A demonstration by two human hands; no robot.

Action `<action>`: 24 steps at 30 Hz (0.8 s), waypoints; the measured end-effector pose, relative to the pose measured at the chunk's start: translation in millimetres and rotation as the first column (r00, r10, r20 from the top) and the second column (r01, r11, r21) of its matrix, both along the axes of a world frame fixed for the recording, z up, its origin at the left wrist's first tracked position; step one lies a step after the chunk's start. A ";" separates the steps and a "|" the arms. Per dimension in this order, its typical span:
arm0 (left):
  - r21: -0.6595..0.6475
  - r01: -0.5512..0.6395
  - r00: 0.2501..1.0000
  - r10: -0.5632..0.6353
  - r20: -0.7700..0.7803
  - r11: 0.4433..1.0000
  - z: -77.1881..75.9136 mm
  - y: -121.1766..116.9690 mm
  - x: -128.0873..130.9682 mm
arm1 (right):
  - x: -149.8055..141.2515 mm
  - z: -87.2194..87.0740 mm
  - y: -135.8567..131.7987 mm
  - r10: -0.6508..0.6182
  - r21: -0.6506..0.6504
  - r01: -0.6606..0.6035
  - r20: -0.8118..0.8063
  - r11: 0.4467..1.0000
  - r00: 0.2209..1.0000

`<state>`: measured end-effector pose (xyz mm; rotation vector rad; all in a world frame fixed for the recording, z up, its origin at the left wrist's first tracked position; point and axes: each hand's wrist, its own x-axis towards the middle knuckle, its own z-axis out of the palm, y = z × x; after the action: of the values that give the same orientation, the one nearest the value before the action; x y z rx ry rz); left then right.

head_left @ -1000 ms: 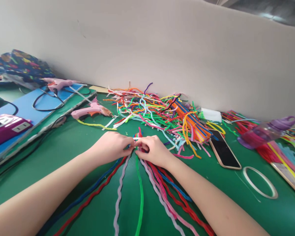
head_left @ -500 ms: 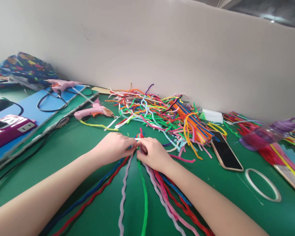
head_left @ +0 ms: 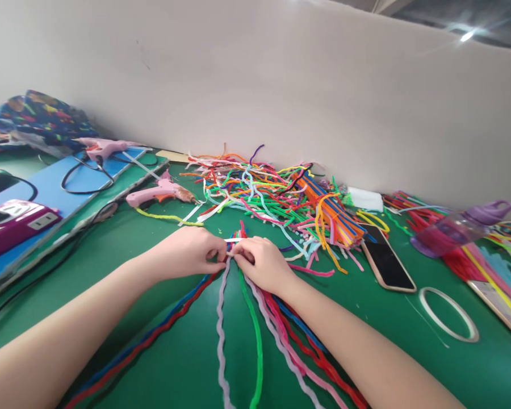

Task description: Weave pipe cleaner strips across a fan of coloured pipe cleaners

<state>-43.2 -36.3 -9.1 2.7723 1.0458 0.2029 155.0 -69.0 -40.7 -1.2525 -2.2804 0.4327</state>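
My left hand [head_left: 191,254] is closed in a pinch at the gathered end of a fan of fuzzy pipe cleaners. Beside it, my right hand [head_left: 263,265] pinches the same bundle, its fingertips close to the left ones. A white strip [head_left: 233,240] crosses the bundle just beyond the fingers, and short red and pink ends [head_left: 242,228] stick out past it. Toward me run a blue pipe cleaner [head_left: 183,303], a red one [head_left: 123,365], a lavender one [head_left: 221,335] and a green one [head_left: 258,346]. Pink strands [head_left: 287,343] and more red ones pass by my right forearm. The fingers hide the exact grip.
A tangled pile of pipe cleaners [head_left: 259,193] lies against the wall. Left are two pink glue guns [head_left: 159,192] [head_left: 102,147], a blue board [head_left: 68,196] and a purple power strip [head_left: 23,224]. Right are a phone [head_left: 387,261], a white ring [head_left: 449,314] and a purple-capped bottle [head_left: 455,230].
My left hand has shifted slightly left, exposing more of the bundle between the hands. The lavender and green strands have swung a little to the right at their near ends. The view has turned slightly.
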 end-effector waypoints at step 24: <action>0.186 0.286 0.955 -0.295 0.025 0.940 -15.5 1.9 -0.6 | 1.6 -3.6 2.6 -0.065 -0.069 0.060 -0.061 0.996 0.996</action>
<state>-43.7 -34.4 -24.6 3.0208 0.6202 0.3438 156.6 -66.4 -44.3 -1.3207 -2.1844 0.5228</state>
